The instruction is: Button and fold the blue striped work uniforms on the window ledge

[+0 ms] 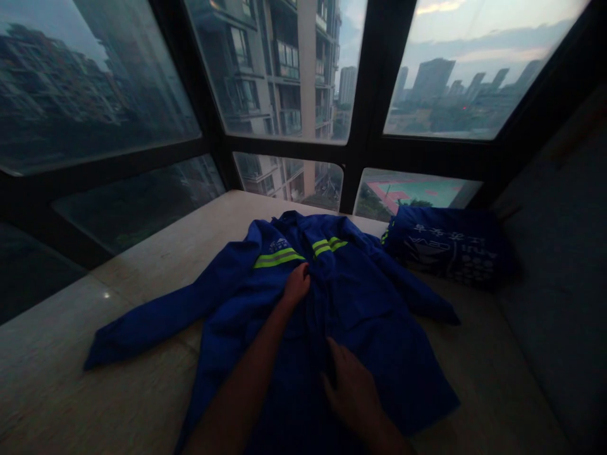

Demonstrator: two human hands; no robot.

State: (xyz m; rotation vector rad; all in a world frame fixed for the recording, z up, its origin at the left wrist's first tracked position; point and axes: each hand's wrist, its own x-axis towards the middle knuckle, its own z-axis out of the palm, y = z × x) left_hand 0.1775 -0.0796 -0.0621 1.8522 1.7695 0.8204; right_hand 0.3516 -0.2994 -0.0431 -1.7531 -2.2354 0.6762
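Note:
A blue work jacket (pixel 370 316) lies spread front side up, with its collar toward the windows and yellow-green reflective stripes across the chest. One sleeve reaches out to the left, the other to the right. My left hand (pixel 298 285) is closed on the front opening at chest height, just below the stripes. Lower down, my right hand (pixel 351 384) curls its thumb and fingers around the edge of the front opening; dim light blurs the exact grip. My left forearm covers part of the jacket's lower front.
A folded blue bundle (pixel 446 243) with white printing sits at the right, by the wall (pixel 554 284). Under everything is a pale stone-like surface (pixel 156 253). Dark-framed windows (pixel 284 148) enclose its far and left sides, with buildings outside.

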